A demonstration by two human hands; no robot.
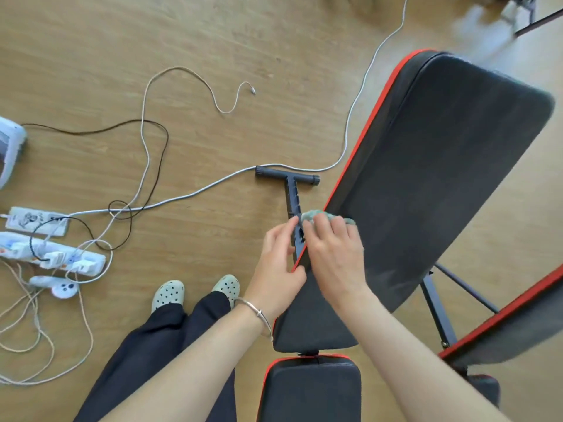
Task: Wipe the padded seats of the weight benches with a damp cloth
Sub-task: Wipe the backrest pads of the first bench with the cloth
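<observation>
Wiping pad [441,162] edge: right hand [335,254] fingers flat, pressing cloth [313,216] for contact; left hand [278,263] fingers apart, seemingly steadying it.

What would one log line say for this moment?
step: wiping | right hand: presses cloth on backrest pad | left hand: touches that pad's edge | seat pad: untouched
</observation>
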